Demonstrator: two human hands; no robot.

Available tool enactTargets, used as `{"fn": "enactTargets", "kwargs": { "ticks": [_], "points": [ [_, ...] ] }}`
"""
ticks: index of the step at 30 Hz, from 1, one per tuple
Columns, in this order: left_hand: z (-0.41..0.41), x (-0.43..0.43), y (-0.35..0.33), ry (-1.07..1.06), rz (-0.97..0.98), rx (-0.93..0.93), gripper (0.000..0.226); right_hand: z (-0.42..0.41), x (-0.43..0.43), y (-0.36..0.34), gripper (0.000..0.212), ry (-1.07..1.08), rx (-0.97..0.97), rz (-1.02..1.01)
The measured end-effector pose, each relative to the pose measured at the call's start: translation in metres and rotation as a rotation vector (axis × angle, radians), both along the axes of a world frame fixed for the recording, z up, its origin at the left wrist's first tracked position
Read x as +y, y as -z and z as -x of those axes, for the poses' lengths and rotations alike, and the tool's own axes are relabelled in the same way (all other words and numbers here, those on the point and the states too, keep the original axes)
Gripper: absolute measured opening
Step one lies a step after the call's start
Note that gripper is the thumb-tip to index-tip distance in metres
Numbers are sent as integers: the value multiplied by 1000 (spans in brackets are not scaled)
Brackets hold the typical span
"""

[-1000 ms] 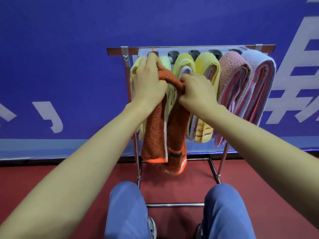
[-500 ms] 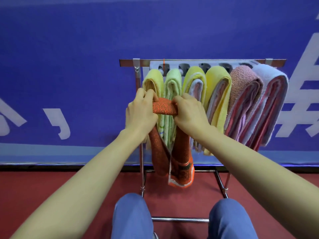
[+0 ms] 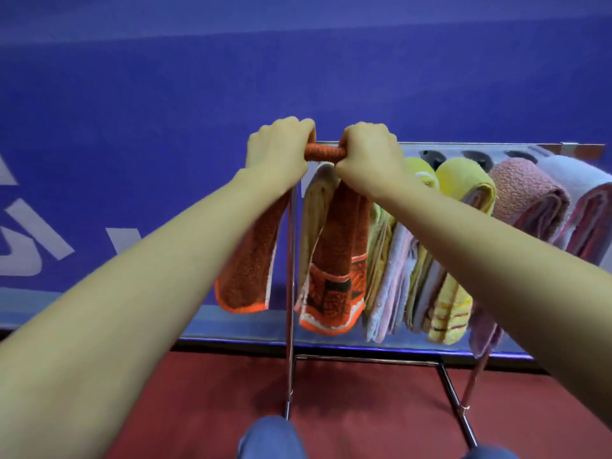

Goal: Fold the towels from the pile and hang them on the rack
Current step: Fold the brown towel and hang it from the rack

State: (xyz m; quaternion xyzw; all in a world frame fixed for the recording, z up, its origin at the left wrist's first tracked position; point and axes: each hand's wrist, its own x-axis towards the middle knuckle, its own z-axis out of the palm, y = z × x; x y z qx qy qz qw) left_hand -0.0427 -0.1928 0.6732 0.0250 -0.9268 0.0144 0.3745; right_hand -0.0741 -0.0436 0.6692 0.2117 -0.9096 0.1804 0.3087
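Our left hand and right hand clenched the orange terry towel crosswise, chrome rack just beyond each grip.

One left hand and one right hand grip one orange towel. Six other towels hang on one rack, below and right of the fingers.

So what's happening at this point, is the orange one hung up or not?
A person grips a folded orange towel with the left hand and the right hand, at the top left end of the rack. Its two halves hang down on either side of the rack's left post. Whether it already rests on a bar is hidden by the hands. To the right, a yellow towel, a pink towel and a white towel are already hung.
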Motion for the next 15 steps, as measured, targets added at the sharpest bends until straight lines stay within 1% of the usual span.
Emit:
{"fn": "enactTargets", "kwargs": {
  "ticks": [3,5,7,9,12,15],
  "points": [
    [18,-1,15,5,21,-41,25,7,-6,11,6,-13,-34,-24],
    [24,0,19,1,40,-8,25,10,-5,10,5,-10,-16,-31],
    [30,0,15,3,34,67,16,14,-5,1,10,-6,30,-40],
    [36,0,10,-7,22,122,12,17,-8,-7,17,-10,56,-58],
    [44,1,20,-26,33,125,9,21,-16,-2,27,3,27,-91],
    [47,0,34,-6,3,119,10,25,-19,10,18,-9,0,-74]
  ]
}}
